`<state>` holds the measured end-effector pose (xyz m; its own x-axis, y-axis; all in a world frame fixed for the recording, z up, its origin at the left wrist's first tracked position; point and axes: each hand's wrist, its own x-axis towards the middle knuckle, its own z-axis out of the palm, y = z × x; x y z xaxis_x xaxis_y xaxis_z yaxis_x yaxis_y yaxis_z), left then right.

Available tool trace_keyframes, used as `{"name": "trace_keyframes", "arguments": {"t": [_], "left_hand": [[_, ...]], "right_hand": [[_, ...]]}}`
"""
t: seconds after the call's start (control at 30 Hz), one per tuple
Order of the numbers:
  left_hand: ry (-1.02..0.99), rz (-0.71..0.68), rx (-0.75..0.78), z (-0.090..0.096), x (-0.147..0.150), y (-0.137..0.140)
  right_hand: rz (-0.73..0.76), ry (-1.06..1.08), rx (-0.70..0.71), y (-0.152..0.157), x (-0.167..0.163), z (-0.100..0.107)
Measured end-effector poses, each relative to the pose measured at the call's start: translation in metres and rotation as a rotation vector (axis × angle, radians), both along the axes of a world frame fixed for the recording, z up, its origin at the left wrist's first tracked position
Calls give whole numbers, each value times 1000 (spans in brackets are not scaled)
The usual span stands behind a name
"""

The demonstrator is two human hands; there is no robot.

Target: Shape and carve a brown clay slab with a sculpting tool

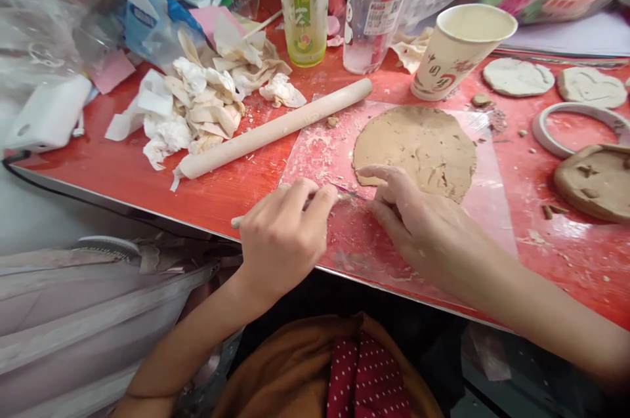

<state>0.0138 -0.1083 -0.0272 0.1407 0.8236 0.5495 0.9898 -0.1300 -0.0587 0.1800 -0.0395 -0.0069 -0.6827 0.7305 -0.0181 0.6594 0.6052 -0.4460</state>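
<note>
My left hand [283, 224] is closed around a slim clay tool. The tool's pale handle end [237, 222] sticks out to the left of the fist, and its thin dark tip points right. Close to that tip is my right hand [408, 211], its index finger stretched out over the near edge of the clay and its thumb apart below. A flat, roughly round brown clay slab [418, 146] lies on a clear plastic sheet [485, 195], with small pits and cracks in its surface. A pale rolling pin [275, 129] rests slantwise to the left of the slab.
Crumpled tissues [197, 100] are heaped at the left. Behind the slab stand a paper cup [462, 50], a clear plastic cup [369, 18] and a green-labelled drink cup [302, 18]. At right are a tape ring [544, 132], a brown clay piece [590, 185] and pale clay discs [519, 77].
</note>
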Motion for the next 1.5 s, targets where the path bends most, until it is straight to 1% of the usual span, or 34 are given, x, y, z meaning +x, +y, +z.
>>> {"name": "trace_keyframes", "arguments": {"t": [0.07,0.17,0.3,0.4,0.43,0.5,0.57,0.67,0.73,0.77,0.83,0.87,0.93,1.0,1.1,1.17,1.23,1.27,1.33,1.43,1.5], "left_hand": [[1,32,-6,0,0,0],[6,-34,-17,0,0,0],[-11,16,1,0,1,0],[-6,-37,-7,0,0,-1],[-16,-35,-3,1,-2,-2],[-80,36,32,1,-9,-3],[-200,128,69,2,-18,-5],[-356,189,135,4,-31,-11],[-414,237,159,7,-33,-17],[-446,272,155,8,-32,-21],[-542,321,98,12,-23,-27],[-585,306,53,14,-16,-30],[-638,208,-55,17,-1,-31],[-707,143,-111,21,14,-29],[-799,126,-126,29,27,-23],[-871,171,-70,36,26,-21],[-951,257,58,43,17,-22],[-987,306,145,46,10,-24],[-1014,393,272,48,-8,-33],[-1010,481,296,42,-43,-57],[-947,571,301,34,-68,-80]], "right_hand": [[-21,-14,-25,0,-1,0],[-28,-14,-42,0,-2,0],[-11,0,-25,0,-2,0],[-8,20,-17,0,-2,0],[-16,34,-18,0,-2,1],[-39,86,-27,0,-1,3],[-53,167,-26,0,0,6],[-63,282,0,1,2,9],[-79,297,-9,1,2,9],[-90,292,-21,0,2,8],[-90,298,-42,-2,0,7],[-74,317,-42,-4,-2,6],[-15,365,-26,-9,-5,7],[57,391,-24,-14,-7,9],[146,408,-94,-17,-7,12],[195,433,-160,-14,-5,13],[212,437,-186,-9,-3,13],[210,417,-181,-6,-3,13],[197,331,-175,-1,-4,13],[174,193,-163,1,-10,8],[144,141,-96,-1,-15,0]]}}
